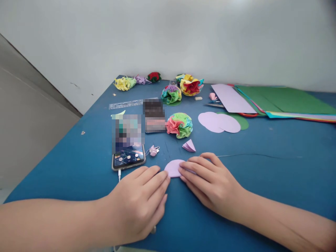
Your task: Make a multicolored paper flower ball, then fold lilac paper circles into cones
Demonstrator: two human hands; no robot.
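A folded lilac paper piece (pixel 173 167) lies flat on the blue table (pixel 262 175) near the front edge. My right hand (pixel 210 183) rests on its right part, fingers stretched out and pressing it down. My left hand (pixel 141 203) lies beside it, fingers extended, their tips touching the paper's left edge. A small folded lilac wedge (pixel 189 146) sits just behind. Two lilac paper circles (pixel 219 122) lie farther back, overlapping a green circle (pixel 243 122).
A phone (pixel 128 156) with a cable and a pink charm (pixel 153 151) lies at left. Several multicoloured paper flowers (pixel 180 125) stand mid-table and at the back. A ruler (pixel 126 104) is at back left; coloured paper sheets (pixel 283 101) and scissors at back right.
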